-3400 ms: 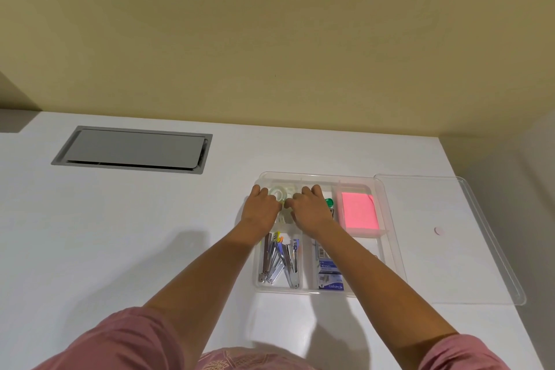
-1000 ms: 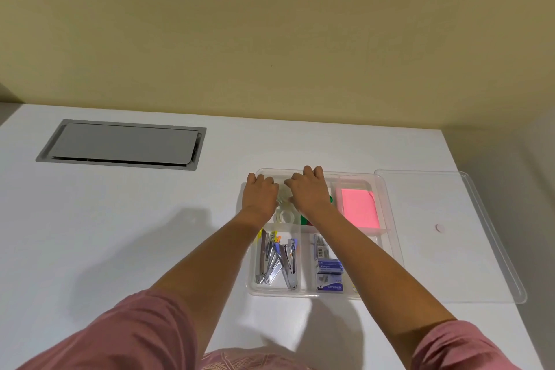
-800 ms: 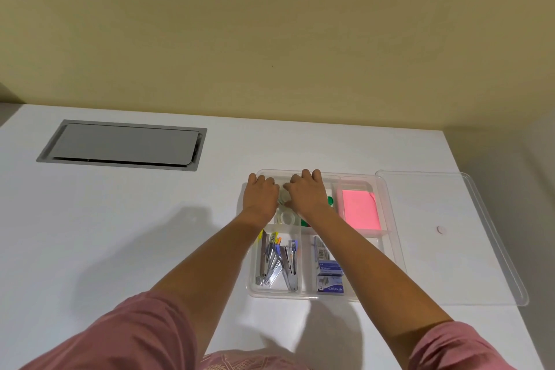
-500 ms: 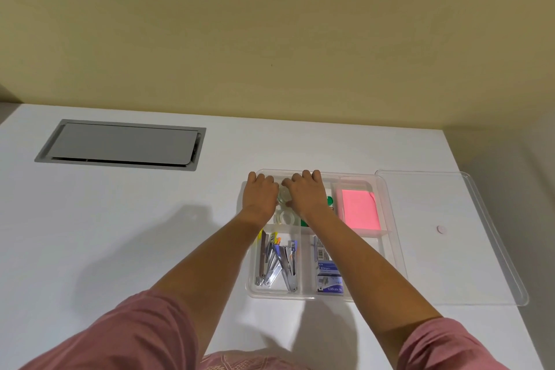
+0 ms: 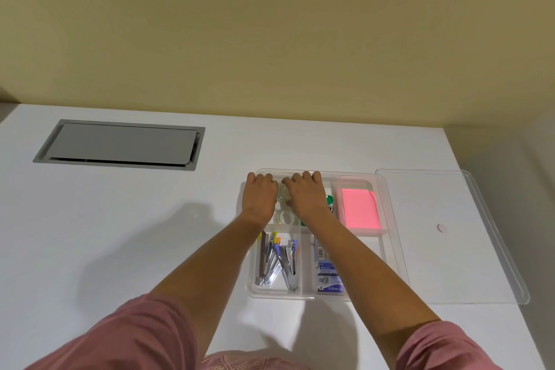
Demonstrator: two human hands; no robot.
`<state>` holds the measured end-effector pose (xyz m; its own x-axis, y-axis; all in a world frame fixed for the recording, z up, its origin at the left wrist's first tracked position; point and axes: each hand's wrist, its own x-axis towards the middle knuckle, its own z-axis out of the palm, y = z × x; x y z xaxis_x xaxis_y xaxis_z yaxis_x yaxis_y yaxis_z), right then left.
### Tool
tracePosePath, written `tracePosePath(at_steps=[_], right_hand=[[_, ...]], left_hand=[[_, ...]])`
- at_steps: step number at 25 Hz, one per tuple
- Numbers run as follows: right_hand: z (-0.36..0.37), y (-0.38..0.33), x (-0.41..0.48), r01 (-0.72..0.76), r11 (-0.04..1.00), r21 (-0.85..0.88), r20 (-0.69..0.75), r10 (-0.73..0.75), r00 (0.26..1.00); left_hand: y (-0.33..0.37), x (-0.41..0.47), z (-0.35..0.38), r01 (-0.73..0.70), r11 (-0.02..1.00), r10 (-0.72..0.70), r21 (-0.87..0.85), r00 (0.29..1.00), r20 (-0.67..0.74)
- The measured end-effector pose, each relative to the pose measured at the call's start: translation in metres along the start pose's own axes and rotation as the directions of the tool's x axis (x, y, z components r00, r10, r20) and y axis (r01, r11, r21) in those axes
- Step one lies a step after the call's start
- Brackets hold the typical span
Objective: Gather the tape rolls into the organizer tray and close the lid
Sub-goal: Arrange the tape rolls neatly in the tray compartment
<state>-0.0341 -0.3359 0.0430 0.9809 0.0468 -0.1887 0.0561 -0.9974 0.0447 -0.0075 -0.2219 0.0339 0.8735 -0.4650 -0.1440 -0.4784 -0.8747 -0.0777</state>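
A clear organizer tray (image 5: 396, 249) lies on the white table. Both hands are palm-down over its far-left compartment. My left hand (image 5: 259, 198) has its fingers curled down at the tray's far-left corner, and they hide what is beneath. My right hand (image 5: 306, 195) is beside it, with forefinger and thumb around a clear tape roll (image 5: 282, 193) between the two hands. Another clear tape roll (image 5: 285, 217) lies flat just nearer, between my wrists. The clear lid (image 5: 450, 249) lies flat on the table, to the right of the tray.
Other tray compartments hold a pink sticky-note pad (image 5: 359, 207), a green-capped item (image 5: 329, 199), several staplers (image 5: 277, 261) and blue staple boxes (image 5: 329, 278). A grey cable hatch (image 5: 120, 144) is set into the table far left. The table edge runs just right of the lid.
Both hands stay over the far-left compartment with only slight shifts of the fingers. The lid has not moved.
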Motion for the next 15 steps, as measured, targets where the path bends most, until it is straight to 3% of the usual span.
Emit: tracePosePath(at_steps=[8,15], right_hand=[[-0.005,0.000,-0.010,-0.012,0.994,0.110,-0.046,0.018,0.999],[-0.007,0.002,-0.021,0.044,0.997,0.066,0.036,-0.047,0.998]], left_hand=[[0.001,-0.009,-0.001,0.040,0.995,-0.045,-0.096,0.997,-0.057],[0.001,-0.022,-0.005,0.009,1.000,-0.009,0.008,1.000,-0.001]])
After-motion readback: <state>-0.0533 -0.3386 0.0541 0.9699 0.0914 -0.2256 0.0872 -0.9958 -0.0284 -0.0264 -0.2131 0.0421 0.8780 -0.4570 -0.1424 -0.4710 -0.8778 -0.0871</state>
